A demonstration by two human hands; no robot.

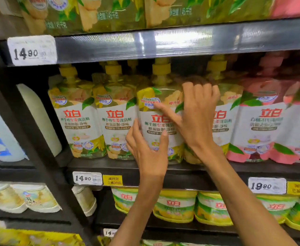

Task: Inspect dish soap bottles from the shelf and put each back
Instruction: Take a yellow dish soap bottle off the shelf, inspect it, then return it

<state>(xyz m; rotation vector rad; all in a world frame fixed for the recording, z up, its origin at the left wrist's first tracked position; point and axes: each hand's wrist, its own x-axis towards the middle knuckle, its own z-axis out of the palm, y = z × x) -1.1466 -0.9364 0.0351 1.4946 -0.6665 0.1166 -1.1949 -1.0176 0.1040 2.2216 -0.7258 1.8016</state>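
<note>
The dish soap bottle [160, 121] stands on the shelf [110, 165], in the middle of a row of yellow bottles that look the same. It is a soft pack with a white label, red letters and a yellow pump cap on top. Both hands are on it.

The left hand [148, 151] comes from below and cups the lower left side of the bottle. Its fingers [134, 132] curl round the left edge and the thumb lies on the front of the label. I think it is there to carry the weight, because a full soap pack is heavy and floppy.

The right hand [198, 114] is on the right side of the bottle, up high. Its fingers [201, 89] hook over the bottle's right shoulder, into the gap next to the neighbour bottle [223, 121], and the thumb stretches across the label. So these fingers hold the bottle too, pinching it from the top so it does not tip.

The bottle sits a little in front of the others in the row. I cannot tell if it is coming out or going back in.

Left of the bottle are two more yellow bottles [115, 121]. Further right of it are pink bottles [262, 125]. The price tag [87, 178] is below it and to the left.

The bottles are packed close, so a careless move could knock one over.
</note>
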